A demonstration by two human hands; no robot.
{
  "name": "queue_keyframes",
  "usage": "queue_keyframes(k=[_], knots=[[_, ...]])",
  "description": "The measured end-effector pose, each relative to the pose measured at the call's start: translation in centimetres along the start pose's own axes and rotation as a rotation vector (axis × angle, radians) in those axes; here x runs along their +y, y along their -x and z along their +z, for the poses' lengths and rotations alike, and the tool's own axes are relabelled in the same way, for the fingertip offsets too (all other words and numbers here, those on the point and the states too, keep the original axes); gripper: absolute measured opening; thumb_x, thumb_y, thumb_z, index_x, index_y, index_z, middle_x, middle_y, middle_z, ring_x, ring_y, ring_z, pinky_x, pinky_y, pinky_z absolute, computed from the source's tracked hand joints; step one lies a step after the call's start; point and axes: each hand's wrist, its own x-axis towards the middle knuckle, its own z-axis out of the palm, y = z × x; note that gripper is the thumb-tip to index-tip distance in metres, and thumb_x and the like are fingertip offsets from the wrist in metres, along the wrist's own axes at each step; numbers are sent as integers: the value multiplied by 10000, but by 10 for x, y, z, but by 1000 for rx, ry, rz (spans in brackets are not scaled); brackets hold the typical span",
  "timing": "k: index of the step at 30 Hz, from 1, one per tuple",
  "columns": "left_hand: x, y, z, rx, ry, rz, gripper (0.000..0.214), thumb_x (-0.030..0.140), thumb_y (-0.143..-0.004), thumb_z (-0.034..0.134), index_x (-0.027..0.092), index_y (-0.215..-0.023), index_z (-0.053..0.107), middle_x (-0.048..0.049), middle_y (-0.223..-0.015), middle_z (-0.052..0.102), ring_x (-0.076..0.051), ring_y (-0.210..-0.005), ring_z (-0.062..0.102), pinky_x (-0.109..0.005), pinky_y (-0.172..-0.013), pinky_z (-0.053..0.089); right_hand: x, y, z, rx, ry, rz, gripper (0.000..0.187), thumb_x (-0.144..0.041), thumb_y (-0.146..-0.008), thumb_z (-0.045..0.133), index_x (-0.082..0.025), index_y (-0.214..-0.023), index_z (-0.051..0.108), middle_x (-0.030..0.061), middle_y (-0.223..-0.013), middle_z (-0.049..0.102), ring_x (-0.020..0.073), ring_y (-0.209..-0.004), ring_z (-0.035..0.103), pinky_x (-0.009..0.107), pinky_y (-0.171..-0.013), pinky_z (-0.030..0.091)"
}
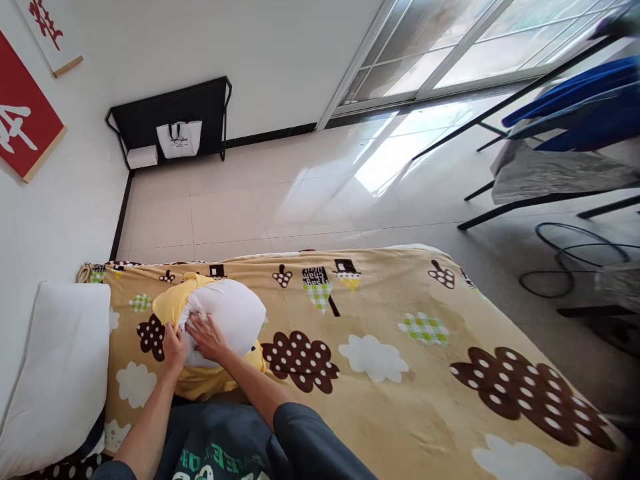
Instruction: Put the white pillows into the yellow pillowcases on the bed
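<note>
A white pillow (239,308) lies partly inside a yellow pillowcase (175,298) on the bed, close to my body. My left hand (175,347) grips the edge of the pillowcase, its fingers closed on the cloth. Resting on the white pillow, my right hand (206,335) has its fingers spread and presses against the fabric near the pillowcase opening. Yellow cloth also shows under the pillow and along its near side. The far end of the pillow, inside the case, is hidden.
A tan patterned blanket (370,307) covers the bed. Another white pillow (65,360) lies at the left by the wall. Across the floor stands a black rack (170,110) with a white bag (180,140). On the right are a clothes rack (515,213) and a coiled cable (565,257).
</note>
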Motion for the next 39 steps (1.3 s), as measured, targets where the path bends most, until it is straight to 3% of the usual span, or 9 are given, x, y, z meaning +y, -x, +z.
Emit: queue_keyframes(k=[6,11,14,21,24,29,33,35,39], knots=[[-22,-12,-15,-141,214,-66,349,200,-709,530,180,-1057,522,-84,-1061,655,-166,-959,636,-270,-844,484,22,4,-3,4,-21,-74,850,-540,-760,683,-305,-1489,315,162,-1492,386,389,-1329,354,584,-1044,266],[-34,-8,-23,-261,235,-129,240,241,-647,642,158,-871,616,-49,-847,702,-172,-779,650,-268,-723,497,18,18,7,56,21,-128,921,-622,-729,681,-354,-1503,259,195,-1478,392,427,-1309,370,604,-1033,242],[-31,-2,-13,-203,170,-142,209,230,-654,635,163,-853,626,-41,-811,699,-182,-751,644,-273,-700,481,11,20,15,65,28,-136,875,-604,-739,681,-346,-1487,309,197,-1440,438,428,-1280,405,608,-1028,245],[-19,12,16,90,-122,-159,97,181,-787,482,187,-801,578,-85,-760,649,-223,-764,611,-306,-696,404,7,5,26,87,51,-18,731,-488,-706,760,-266,-1357,512,170,-1349,525,357,-1205,466,516,-1002,335],[-11,14,22,98,-203,-85,115,167,-819,454,200,-768,552,-73,-750,629,-204,-744,594,-284,-677,377,5,-8,28,100,51,18,603,-423,-759,719,-212,-1301,559,187,-1306,546,353,-1161,491,510,-961,376],[5,13,22,64,-290,53,110,126,-813,452,210,-764,503,-37,-772,595,-170,-738,564,-259,-673,359,-5,-23,21,147,36,63,380,-217,-898,475,-86,-1235,591,256,-1327,512,359,-1234,455,546,-984,357],[11,17,4,9,-337,119,135,79,-771,450,209,-756,483,-13,-746,570,-157,-723,546,-254,-674,355,17,-3,2,172,-138,-129,379,-350,-865,548,-221,-1212,626,135,-1412,492,292,-1328,394,478,-1066,320],[11,28,-7,-59,-355,162,142,70,-745,465,210,-725,480,-2,-722,565,-153,-706,546,-250,-661,351,49,11,-14,200,-288,-43,358,-380,-878,513,-263,-1192,642,98,-1334,569,252,-1274,461,447,-1049,346],[11,66,-24,-215,-386,270,135,78,-709,505,211,-689,514,5,-704,592,-153,-693,571,-248,-651,357,113,24,-42,208,-347,521,433,-460,-943,375,-250,-1231,621,131,-1173,642,290,-1118,562,518,-957,389]])
